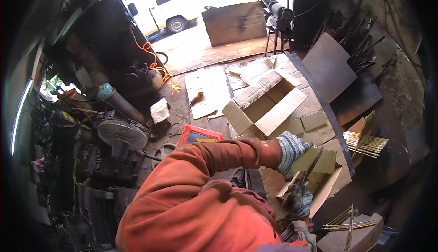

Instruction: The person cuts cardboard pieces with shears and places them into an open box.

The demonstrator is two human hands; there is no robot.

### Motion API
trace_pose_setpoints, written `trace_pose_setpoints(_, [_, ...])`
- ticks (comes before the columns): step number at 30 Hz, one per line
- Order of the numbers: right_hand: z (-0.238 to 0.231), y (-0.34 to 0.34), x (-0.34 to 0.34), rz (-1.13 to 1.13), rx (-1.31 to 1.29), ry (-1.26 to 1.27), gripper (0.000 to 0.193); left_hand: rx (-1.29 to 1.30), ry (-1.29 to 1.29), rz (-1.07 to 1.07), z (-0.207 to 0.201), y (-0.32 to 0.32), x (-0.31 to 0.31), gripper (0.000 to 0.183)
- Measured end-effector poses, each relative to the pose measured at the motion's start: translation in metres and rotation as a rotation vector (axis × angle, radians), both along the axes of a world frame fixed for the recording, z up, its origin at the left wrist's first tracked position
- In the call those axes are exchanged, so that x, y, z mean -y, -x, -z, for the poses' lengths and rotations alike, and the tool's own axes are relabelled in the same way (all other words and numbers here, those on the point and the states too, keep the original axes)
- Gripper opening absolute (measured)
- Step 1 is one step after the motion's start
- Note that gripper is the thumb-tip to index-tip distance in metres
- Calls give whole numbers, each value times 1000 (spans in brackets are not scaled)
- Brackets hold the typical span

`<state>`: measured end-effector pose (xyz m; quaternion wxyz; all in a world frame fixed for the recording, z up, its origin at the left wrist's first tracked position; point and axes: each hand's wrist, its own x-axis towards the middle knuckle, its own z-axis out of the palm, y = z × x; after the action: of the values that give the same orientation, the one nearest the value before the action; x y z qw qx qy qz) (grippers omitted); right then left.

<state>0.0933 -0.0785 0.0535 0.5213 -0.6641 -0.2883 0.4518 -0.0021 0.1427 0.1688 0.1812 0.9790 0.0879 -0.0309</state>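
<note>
Working low over flattened cardboard (319,119) on the workshop floor, the person has both gloved hands on a slim dark metal strip (313,161). The left hand (290,153), in a speckled knit glove, appears closed around a pale piece of card or wood at the strip's near end, though the exact grasp is partly hidden. The right hand (299,200) sits just below it, fingers curled; whether it clamps the strip or a tool cannot be told. An open carton (267,103) lies just beyond, thin rods (365,143) to the right, a red crate (197,135) to the left. Judged from this, good practice would be a firm two-handed hold, wrists steady, keeping the strip flat against the cardboard and clear of the loose rods.
</note>
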Motion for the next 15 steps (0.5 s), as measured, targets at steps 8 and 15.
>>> trace_pose_setpoints(8, [-10, 8, -2, -20, -144, -29, 31, 236, -82, -97, 18, -17, -2, 71])
trace_pose_setpoints(15, [-23, 0, -18, -26, -70, 65, 37, 159, -18, 32, 29, -37, -13, 62])
